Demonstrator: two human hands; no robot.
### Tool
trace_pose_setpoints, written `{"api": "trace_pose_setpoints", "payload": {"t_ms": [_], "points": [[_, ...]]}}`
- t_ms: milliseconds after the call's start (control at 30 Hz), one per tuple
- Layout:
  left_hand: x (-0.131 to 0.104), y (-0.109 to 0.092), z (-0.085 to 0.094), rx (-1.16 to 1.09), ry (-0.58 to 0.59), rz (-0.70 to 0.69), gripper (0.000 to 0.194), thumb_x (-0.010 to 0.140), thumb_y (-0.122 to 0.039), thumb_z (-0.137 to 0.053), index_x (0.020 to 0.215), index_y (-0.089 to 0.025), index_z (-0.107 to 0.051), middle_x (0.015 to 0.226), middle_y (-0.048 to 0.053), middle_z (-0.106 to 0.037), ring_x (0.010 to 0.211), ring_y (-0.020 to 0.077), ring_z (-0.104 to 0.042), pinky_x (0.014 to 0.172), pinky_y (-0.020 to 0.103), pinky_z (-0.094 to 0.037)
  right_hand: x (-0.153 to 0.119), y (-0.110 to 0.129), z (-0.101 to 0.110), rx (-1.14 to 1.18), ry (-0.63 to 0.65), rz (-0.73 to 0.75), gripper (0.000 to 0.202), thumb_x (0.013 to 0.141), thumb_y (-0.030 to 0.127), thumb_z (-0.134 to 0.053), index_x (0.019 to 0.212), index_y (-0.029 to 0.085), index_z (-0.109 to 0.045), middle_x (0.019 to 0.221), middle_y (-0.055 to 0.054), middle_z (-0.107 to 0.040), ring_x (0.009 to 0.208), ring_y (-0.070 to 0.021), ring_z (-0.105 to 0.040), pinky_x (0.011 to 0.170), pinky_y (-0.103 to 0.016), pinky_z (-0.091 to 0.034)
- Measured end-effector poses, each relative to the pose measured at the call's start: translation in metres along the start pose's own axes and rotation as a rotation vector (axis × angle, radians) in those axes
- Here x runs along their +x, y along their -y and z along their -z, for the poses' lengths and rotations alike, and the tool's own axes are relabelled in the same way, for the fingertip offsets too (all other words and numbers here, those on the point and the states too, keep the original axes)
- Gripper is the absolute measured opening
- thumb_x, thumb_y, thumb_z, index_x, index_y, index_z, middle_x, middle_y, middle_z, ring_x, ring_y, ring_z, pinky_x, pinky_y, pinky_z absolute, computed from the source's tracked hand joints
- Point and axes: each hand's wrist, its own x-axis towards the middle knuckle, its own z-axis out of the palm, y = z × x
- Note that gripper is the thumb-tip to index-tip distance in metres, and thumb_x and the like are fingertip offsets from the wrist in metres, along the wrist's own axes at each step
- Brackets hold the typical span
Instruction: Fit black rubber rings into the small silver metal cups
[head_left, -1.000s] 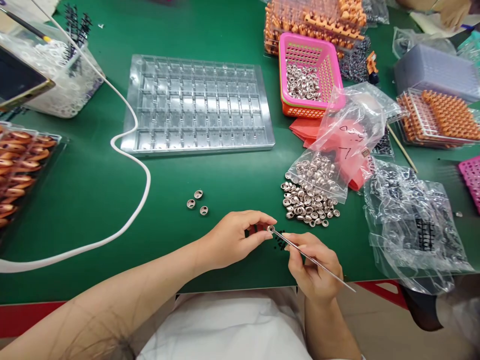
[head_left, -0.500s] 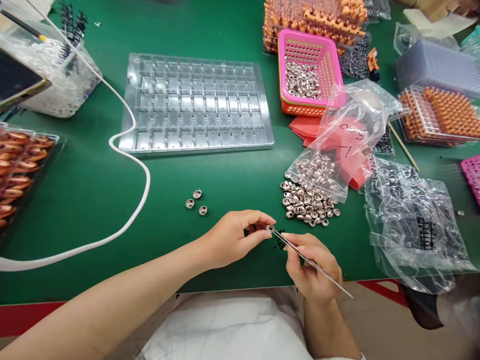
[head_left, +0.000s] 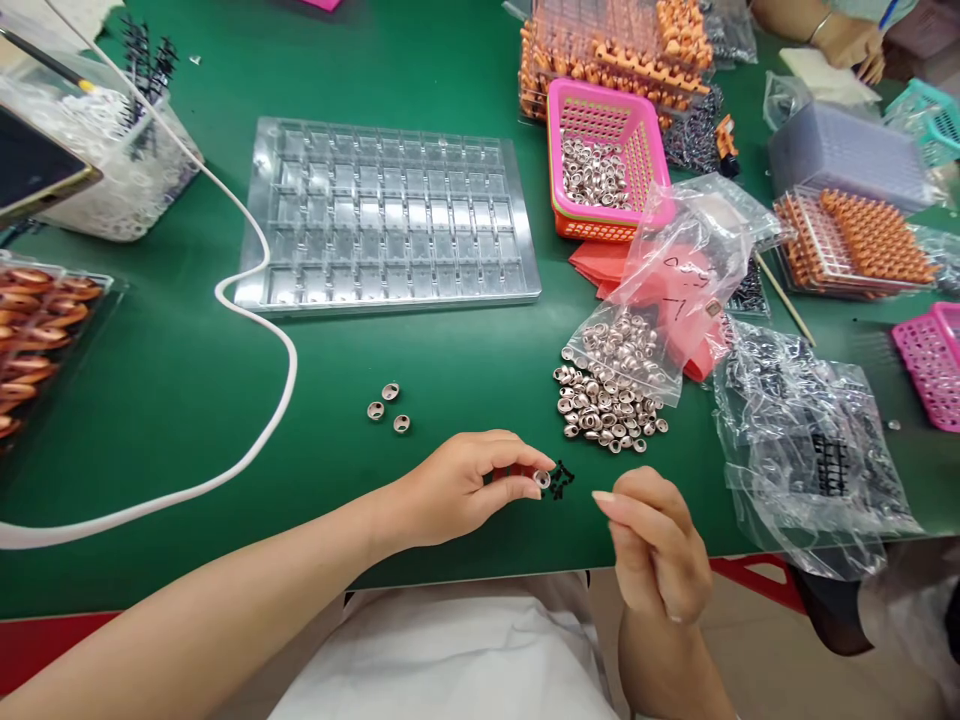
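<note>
Between thumb and index finger my left hand (head_left: 469, 487) holds a small silver ring-shaped part (head_left: 541, 480) just over the green table. Tiny black pieces (head_left: 560, 478) lie right beside it. My right hand (head_left: 660, 540) is raised to the right of them with its fingers pressed together; the tweezers cannot be made out now, and what the fingers hold is hidden. Three silver parts (head_left: 390, 392) lie apart on the left. A heap of silver parts (head_left: 611, 410) spills from a clear plastic bag (head_left: 675, 270).
A clear compartment tray (head_left: 390, 215) lies behind my hands. A pink basket (head_left: 660, 145) with silver parts stands beyond the heap. A white cable (head_left: 289, 370) curves across the left. Orange parts (head_left: 877, 240) sit at right. A person's hand (head_left: 851, 45) shows top right.
My right hand has drawn back to the right, away from the silver part, and the tweezers no longer show. My left hand still holds the part, slightly lower. Another person's hand has come into view.
</note>
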Motion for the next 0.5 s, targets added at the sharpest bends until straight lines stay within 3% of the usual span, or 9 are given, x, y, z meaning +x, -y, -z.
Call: {"api": "trace_pose_setpoints", "payload": {"t_ms": [167,500], "points": [[-0.002,0.001,-0.002,0.013,0.049,-0.147,0.018,0.094,-0.017,-0.064,0.111,-0.016,-0.071,0.090,0.006,-0.076,0.085,0.0163,-0.066,0.078,0.025,-0.053,0.004,-0.012,-0.002,-0.061,0.207,0.151,0.039,0.086,0.007,-0.069,0.122,0.021,-0.063,0.089,-0.004,-0.065,0.070,-0.0149,-0.056,0.060,-0.031,-0.049],[-0.003,-0.003,-0.001,0.077,0.118,-0.188,0.015,0.098,-0.021,-0.059,0.105,-0.017,-0.072,0.090,0.006,-0.075,0.085,0.0167,-0.065,0.081,0.026,-0.051,-0.003,-0.021,0.003,-0.188,0.333,0.338,0.031,0.089,0.009,-0.065,0.119,0.018,-0.065,0.091,-0.005,-0.070,0.073,-0.0166,-0.060,0.061,-0.034,-0.051]]}}
